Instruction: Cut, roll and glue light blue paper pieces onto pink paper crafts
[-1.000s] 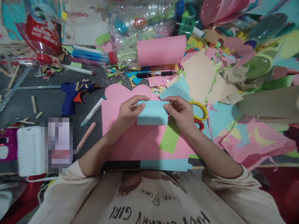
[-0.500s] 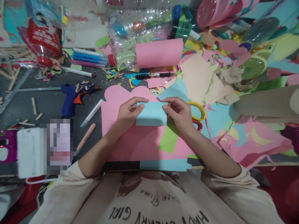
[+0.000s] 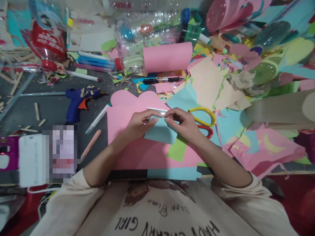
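Observation:
A small light-blue sheet of paper [image 3: 159, 132] is held by its top edge between my two hands, above a large pink paper [image 3: 137, 154]. My left hand [image 3: 142, 124] pinches it from the left, and my right hand [image 3: 180, 121] pinches close beside it from the right. The fingertips of both hands nearly meet. A green paper strip [image 3: 177, 149] lies under the lower right corner of the sheet. By my right hand rest scissors with one yellow handle loop [image 3: 204, 115] and one red; their blades show partly above my fingers.
A blue glue gun [image 3: 76, 103] and markers [image 3: 97, 119] lie to the left. Behind are a pink paper roll [image 3: 168, 57], a black pen [image 3: 162, 80] and plastic bottles. Paper scraps [image 3: 205, 78] cover the right side. A phone-like white device [image 3: 31, 160] sits at the left edge.
Both hands have moved closer together along the paper's top edge and slightly toward me. The light-blue sheet has tilted and lowered a little, uncovering the scissors' blades.

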Demonstrator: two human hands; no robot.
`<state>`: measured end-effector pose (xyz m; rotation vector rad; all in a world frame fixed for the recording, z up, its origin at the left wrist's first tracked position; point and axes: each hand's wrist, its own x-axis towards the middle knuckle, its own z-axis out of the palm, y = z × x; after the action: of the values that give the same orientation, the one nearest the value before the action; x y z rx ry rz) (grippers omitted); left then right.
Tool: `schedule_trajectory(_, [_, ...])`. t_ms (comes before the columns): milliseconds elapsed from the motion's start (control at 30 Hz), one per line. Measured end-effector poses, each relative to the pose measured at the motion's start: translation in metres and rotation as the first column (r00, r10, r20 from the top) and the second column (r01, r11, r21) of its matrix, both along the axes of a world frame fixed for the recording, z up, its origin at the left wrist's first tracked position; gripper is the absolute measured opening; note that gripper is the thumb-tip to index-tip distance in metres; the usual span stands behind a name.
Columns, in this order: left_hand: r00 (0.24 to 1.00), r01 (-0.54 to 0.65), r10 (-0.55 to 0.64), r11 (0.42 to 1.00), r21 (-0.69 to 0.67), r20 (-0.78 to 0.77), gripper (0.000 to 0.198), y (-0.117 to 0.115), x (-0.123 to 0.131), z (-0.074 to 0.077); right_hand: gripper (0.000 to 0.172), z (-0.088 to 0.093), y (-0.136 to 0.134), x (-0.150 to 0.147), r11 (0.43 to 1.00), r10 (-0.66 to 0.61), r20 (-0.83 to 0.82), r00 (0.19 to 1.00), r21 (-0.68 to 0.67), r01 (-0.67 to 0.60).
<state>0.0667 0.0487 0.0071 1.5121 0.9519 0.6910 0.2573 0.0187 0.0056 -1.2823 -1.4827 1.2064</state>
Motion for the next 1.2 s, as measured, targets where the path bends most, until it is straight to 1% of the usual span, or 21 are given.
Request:
schedule_trajectory(100, [1.000,0.003,-0.003,1.000,0.010,-0.007,0.021,0.000,-0.001,-0.003,0.011,0.000,-0.001,0.001,0.999,0.033,0.055,0.998,0.029,-0.034])
schedule_trajectory(167, [1.000,0.008,-0.008,1.000,-0.007,0.009,0.029,-0.001,-0.001,-0.006,0.013,0.000,-0.001,0.001,0.999,-0.003,0.069,0.998,0.044,0.000])
schedule_trajectory(233, [0.999,0.019,-0.018,0.999,-0.033,0.048,0.043,-0.001,-0.002,-0.009,0.014,-0.002,-0.001,0.003,0.993,-0.103,0.059,0.993,0.059,0.099])
schedule_trajectory(300, [0.998,0.017,-0.014,0.999,-0.051,0.064,0.055,-0.001,-0.002,-0.010,0.017,-0.004,0.000,0.004,0.973,-0.222,0.034,0.975,0.070,0.219])
schedule_trajectory(367, [0.998,-0.036,0.038,0.998,-0.050,0.044,0.056,-0.001,-0.002,-0.010,0.020,-0.007,0.003,0.005,0.947,-0.314,-0.009,0.949,0.072,0.314])
schedule_trajectory(433, [0.990,-0.139,0.140,0.990,-0.021,0.013,0.051,0.000,-0.002,-0.010,0.025,-0.009,0.005,0.006,0.928,-0.365,-0.058,0.929,0.065,0.368])
schedule_trajectory(500, [0.968,-0.249,0.248,0.968,0.030,0.022,0.045,0.003,-0.002,-0.012,0.029,-0.009,0.005,0.006,0.928,-0.363,-0.089,0.928,0.052,0.368])
schedule_trajectory(567, [0.945,-0.325,0.320,0.942,0.084,0.067,0.041,0.008,-0.003,-0.014,0.032,-0.008,0.004,0.005,0.948,-0.315,-0.093,0.944,0.019,0.318])
schedule_trajectory(667, [0.914,-0.397,0.375,0.905,0.153,0.152,0.036,0.014,-0.005,-0.018,0.033,-0.007,0.001,0.004,0.976,-0.219,-0.078,0.973,-0.029,0.217])
schedule_trajectory(767, [0.893,-0.443,0.406,0.867,0.228,0.194,0.031,0.014,-0.004,-0.022,0.035,-0.006,-0.001,0.003,0.980,-0.196,-0.068,0.978,-0.033,0.194])
schedule_trajectory(833, [0.897,-0.437,0.395,0.859,0.267,0.198,0.031,0.012,-0.002,-0.025,0.036,-0.007,0.000,0.003,0.974,-0.226,-0.078,0.971,-0.036,0.224])
schedule_trajectory(933, [0.911,-0.407,0.359,0.861,0.306,0.201,0.033,0.007,0.001,-0.027,0.039,-0.007,0.002,0.003,0.956,-0.293,-0.100,0.951,-0.026,0.292])
schedule_trajectory(967, [0.915,-0.399,0.353,0.861,0.316,0.196,0.030,0.006,0.001,-0.028,0.039,-0.007,0.003,0.003,0.948,-0.317,-0.104,0.943,-0.014,0.317])
schedule_trajectory(1033, [0.926,-0.377,0.338,0.864,0.333,0.169,0.017,0.004,0.002,-0.027,0.040,-0.008,0.003,0.003,0.930,-0.363,-0.112,0.925,0.009,0.366])
schedule_trajectory(1100, [0.942,-0.334,0.304,0.879,0.340,0.140,0.006,0.004,0.002,-0.025,0.041,-0.008,0.003,0.003,0.918,-0.391,-0.118,0.913,0.021,0.396])
schedule_trajectory(1200, [0.954,-0.295,0.258,0.891,0.345,0.149,0.009,0.004,0.001,-0.022,0.041,-0.009,0.002,0.003,0.909,-0.407,-0.124,0.905,0.038,0.414])
